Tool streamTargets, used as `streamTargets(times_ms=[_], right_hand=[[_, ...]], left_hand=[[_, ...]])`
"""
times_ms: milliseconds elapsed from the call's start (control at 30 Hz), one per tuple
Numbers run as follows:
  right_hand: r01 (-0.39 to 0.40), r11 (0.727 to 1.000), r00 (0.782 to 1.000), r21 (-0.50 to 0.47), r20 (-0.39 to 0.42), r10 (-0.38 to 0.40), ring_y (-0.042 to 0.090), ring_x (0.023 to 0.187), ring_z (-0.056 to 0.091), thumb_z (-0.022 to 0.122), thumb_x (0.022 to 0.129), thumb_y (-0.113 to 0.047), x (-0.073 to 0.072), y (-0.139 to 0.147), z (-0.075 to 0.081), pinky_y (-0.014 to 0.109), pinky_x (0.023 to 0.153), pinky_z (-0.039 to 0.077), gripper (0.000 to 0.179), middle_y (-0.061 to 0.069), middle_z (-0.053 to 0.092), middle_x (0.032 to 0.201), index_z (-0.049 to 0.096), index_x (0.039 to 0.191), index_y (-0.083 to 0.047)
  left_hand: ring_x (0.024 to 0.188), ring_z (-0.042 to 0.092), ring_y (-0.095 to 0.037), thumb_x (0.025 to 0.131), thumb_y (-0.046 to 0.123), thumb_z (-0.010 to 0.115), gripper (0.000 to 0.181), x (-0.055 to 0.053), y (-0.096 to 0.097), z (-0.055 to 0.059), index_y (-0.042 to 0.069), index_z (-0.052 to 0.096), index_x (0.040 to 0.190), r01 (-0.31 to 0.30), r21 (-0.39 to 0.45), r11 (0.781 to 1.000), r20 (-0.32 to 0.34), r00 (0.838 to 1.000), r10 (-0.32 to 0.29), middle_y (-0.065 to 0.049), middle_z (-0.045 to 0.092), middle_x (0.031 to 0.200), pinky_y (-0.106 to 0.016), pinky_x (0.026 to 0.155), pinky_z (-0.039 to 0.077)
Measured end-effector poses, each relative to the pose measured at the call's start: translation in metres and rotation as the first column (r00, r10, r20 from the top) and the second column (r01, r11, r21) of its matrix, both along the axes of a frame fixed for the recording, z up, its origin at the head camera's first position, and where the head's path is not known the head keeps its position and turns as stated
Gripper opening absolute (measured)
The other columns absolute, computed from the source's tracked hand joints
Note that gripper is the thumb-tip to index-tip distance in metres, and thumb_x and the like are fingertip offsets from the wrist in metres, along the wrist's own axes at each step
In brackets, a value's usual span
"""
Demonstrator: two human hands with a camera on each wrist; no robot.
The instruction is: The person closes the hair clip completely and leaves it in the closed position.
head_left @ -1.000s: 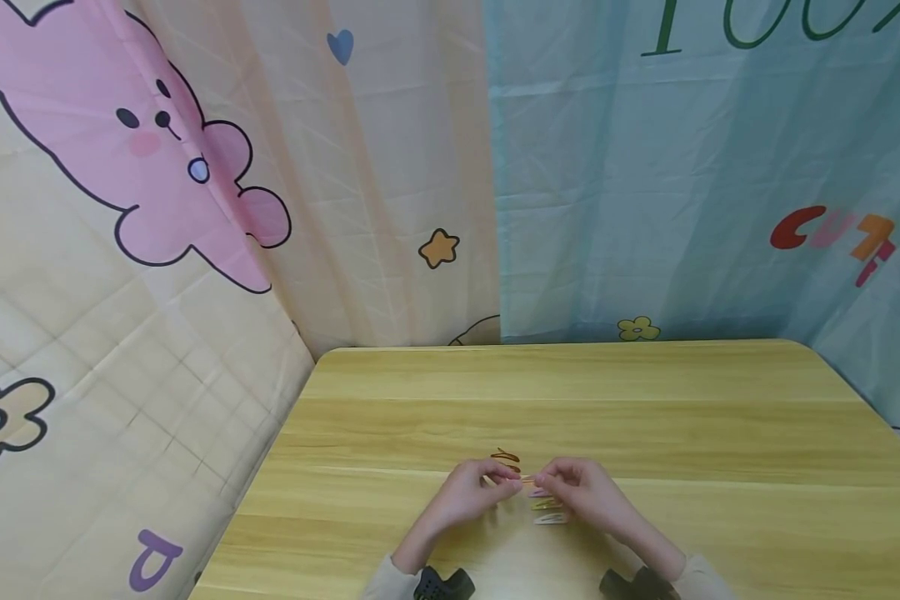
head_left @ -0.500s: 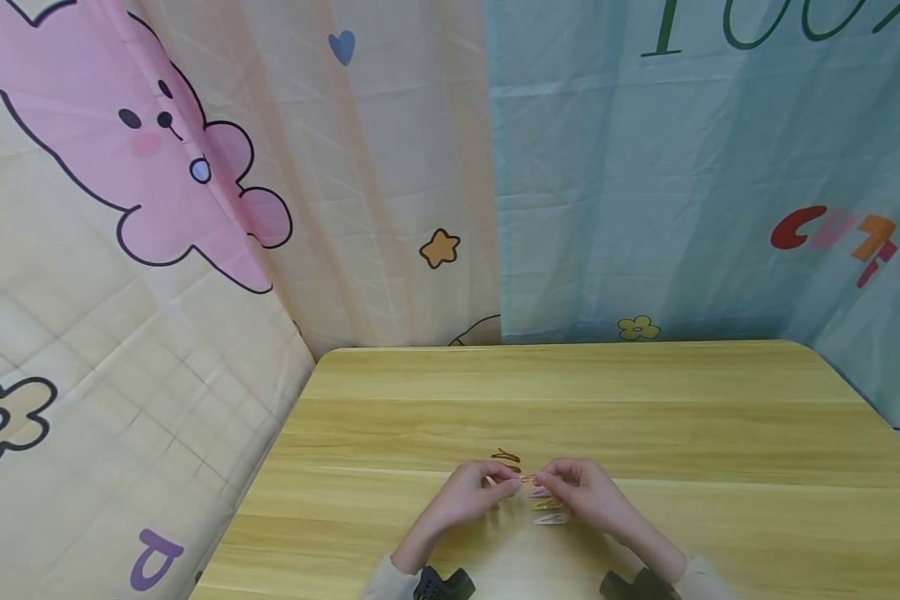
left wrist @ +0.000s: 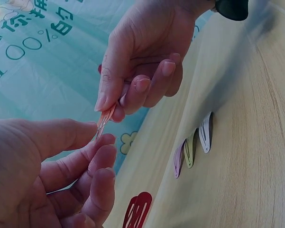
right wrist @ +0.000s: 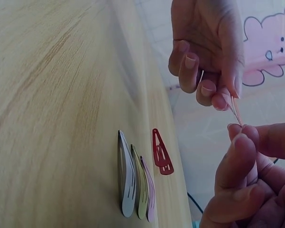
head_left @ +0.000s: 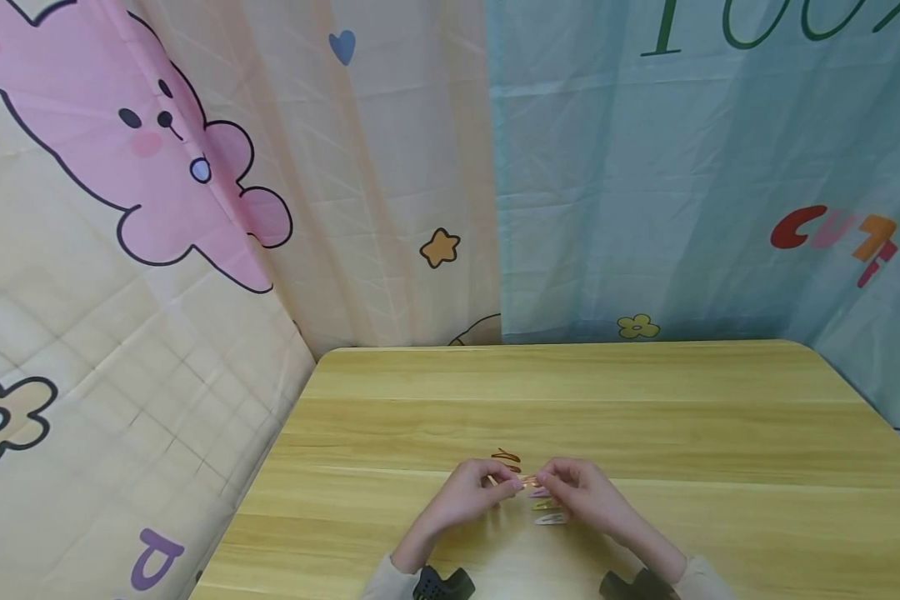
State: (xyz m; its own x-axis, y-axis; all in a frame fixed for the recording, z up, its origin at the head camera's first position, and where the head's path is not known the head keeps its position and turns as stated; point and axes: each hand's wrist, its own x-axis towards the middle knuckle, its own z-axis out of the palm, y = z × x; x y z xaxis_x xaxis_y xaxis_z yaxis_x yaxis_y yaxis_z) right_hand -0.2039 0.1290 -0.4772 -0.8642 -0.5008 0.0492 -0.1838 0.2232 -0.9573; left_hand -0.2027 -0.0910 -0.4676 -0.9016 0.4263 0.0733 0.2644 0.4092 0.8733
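Note:
An orange snap hair clip [left wrist: 105,118] is held above the table between both hands, its two arms seen slightly spread. My left hand [head_left: 471,490] pinches one end between thumb and fingertips. My right hand [head_left: 587,497] pinches the other end the same way, its remaining fingers loosely curled. The fingertips cover both ends of the clip. Just below the hands, a pink hair clip [right wrist: 148,190], a yellow-green hair clip [right wrist: 142,187] and a white hair clip [right wrist: 127,178] lie side by side. Red hair clips [right wrist: 162,153] overlap each other beyond the left fingertips.
The wood-grain table [head_left: 645,417] runs back to printed curtains [head_left: 592,208] behind it. Another curtain [head_left: 157,375] hangs along the left side. Dark wrist devices [head_left: 444,583] show at both cuffs along the bottom edge of the head view.
Between the fingertips the orange hair clip has turned slightly, so more of it shows. Both hands keep nearly the same place, and the clips on the table have not moved.

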Motion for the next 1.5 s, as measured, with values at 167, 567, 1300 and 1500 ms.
streamTargets(times_ms=[167, 567, 1300, 1500], right_hand=[[-0.015, 1.000, 1.000, -0.016, 0.005, 0.015, 0.008, 0.050, 0.045, 0.054, 0.098, -0.022, 0.001, -0.001, 0.000, 0.021, 0.044, 0.039, 0.027, 0.011, 0.053, 0.067, 0.059, 0.098, 0.004], [-0.052, 0.999, 0.999, -0.016, -0.003, 0.052, 0.008, 0.049, 0.046, 0.050, 0.100, -0.020, 0.002, -0.004, 0.001, 0.022, 0.044, 0.039, 0.026, 0.005, 0.052, 0.067, 0.054, 0.096, 0.005], [-0.097, 0.976, 0.991, -0.193, 0.074, 0.113, 0.007, 0.051, 0.046, 0.048, 0.100, -0.020, 0.000, -0.003, 0.000, 0.021, 0.046, 0.037, 0.035, 0.004, 0.050, 0.069, 0.046, 0.100, 0.015], [-0.119, 0.959, 0.986, -0.256, 0.080, 0.144, 0.006, 0.050, 0.046, 0.046, 0.101, -0.018, 0.000, -0.002, -0.001, 0.024, 0.044, 0.032, 0.033, 0.003, 0.050, 0.068, 0.045, 0.099, 0.015]], left_hand=[[0.060, 0.060, -0.021, 0.090, 0.021, 0.067, 0.013, 0.000, 0.001, -0.002, 0.009, 0.071, 0.087, -0.016, 0.016, 1.000, 0.028, 1.000, 0.015, 0.008, 0.063, 0.078, -0.019, 0.048, 0.039], [0.058, 0.058, -0.023, 0.090, 0.014, 0.066, 0.009, 0.001, 0.002, -0.001, 0.007, 0.069, 0.085, -0.023, 0.024, 0.999, 0.029, 0.999, 0.022, 0.006, 0.061, 0.077, -0.019, 0.047, 0.037], [0.061, 0.053, -0.011, 0.091, 0.012, 0.061, 0.010, 0.003, 0.004, 0.006, 0.004, 0.066, 0.088, -0.024, 0.136, 0.990, 0.117, 0.993, 0.008, -0.014, 0.063, 0.086, -0.024, 0.060, 0.040], [0.062, 0.052, -0.012, 0.094, 0.014, 0.059, 0.013, 0.004, 0.003, 0.008, 0.002, 0.065, 0.092, -0.013, 0.180, 0.984, 0.150, 0.989, -0.015, -0.008, 0.062, 0.085, -0.022, 0.055, 0.036]])
